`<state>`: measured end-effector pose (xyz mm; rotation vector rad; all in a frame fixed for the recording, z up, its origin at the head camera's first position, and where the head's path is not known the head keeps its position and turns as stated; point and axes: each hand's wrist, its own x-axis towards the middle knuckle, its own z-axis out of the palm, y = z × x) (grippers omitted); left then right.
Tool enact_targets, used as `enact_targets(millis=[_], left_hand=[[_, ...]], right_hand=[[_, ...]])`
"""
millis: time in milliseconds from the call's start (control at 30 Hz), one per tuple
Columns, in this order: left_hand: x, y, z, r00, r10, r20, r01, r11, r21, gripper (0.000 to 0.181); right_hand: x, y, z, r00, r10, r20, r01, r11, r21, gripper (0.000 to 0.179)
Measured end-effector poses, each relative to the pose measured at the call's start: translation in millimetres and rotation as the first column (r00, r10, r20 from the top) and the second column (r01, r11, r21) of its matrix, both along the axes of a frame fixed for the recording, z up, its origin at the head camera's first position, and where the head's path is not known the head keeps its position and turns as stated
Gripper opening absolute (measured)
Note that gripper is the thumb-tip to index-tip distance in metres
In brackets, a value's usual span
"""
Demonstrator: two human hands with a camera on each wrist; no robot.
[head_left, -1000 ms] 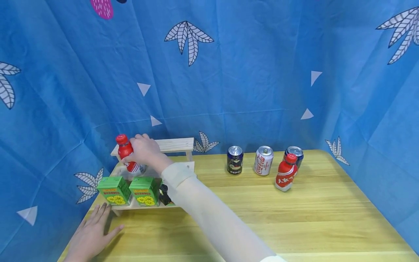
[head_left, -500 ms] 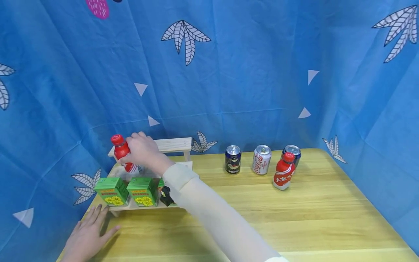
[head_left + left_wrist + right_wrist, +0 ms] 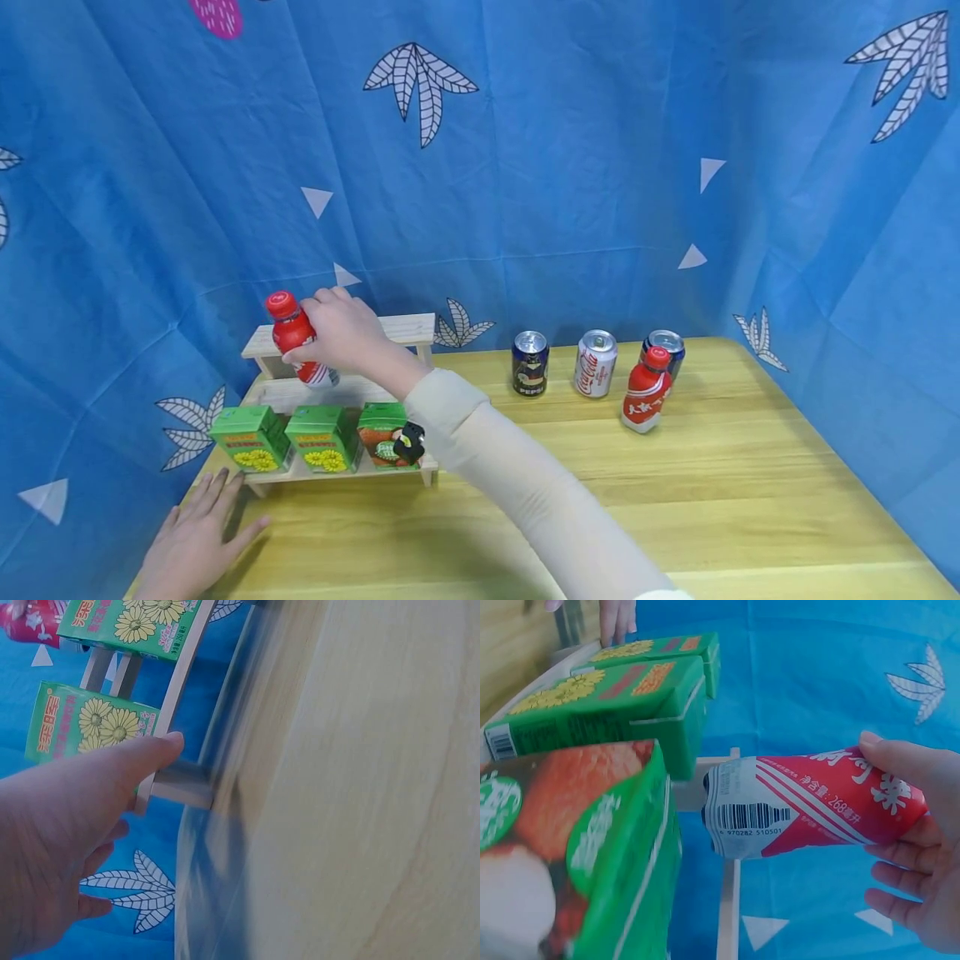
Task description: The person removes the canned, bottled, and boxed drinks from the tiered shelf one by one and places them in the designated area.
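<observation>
My right hand (image 3: 341, 329) grips a red bottle (image 3: 294, 335) with a red cap and whitish base. The bottle leans, its cap toward the upper left, over the middle of a small wooden stepped rack (image 3: 258, 343). In the right wrist view the bottle's base (image 3: 731, 806) shows a barcode, and the thumb lies along its label. On the rack's front step stand two green drink cartons with yellow flowers (image 3: 251, 437) (image 3: 322, 437) and a green carton with red fruit (image 3: 381, 433). My left hand (image 3: 197, 533) lies with straight fingers, fingertips at the rack's front left corner.
Toward the back right of the wooden table (image 3: 585, 500) stand a dark Pepsi can (image 3: 530, 364), a white Coca-Cola can (image 3: 596, 364) and a blue-sided can (image 3: 675, 343), with another red bottle (image 3: 647, 392) before it. A blue patterned curtain (image 3: 525, 167) encloses the back and sides.
My right hand has lifted the bottle a little and carried it slightly right over the rack. More of the fruit carton shows. My left hand stays at the rack's corner; the head view has shifted slightly.
</observation>
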<state>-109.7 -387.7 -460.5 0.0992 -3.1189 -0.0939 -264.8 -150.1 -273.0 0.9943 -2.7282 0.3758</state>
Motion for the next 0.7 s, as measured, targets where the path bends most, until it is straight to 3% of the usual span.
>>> enact_targets(millis=[367, 700], left_hand=[[-1.9, -2.6, -0.2, 1.0, 0.002, 0.014, -0.002, 1.0, -0.004, 0.103], [-0.9, -3.2, -0.7, 1.0, 0.006, 0.006, -0.006, 1.0, -0.015, 0.103]], right_hand=[[-4.8, 33.5, 4.6, 1.0, 0.003, 0.009, -0.002, 0.997, -0.083, 0.067], [-4.4, 65.8, 5.3, 0.999, -0.016, -0.03, 0.012, 0.991, -0.135, 0.07]])
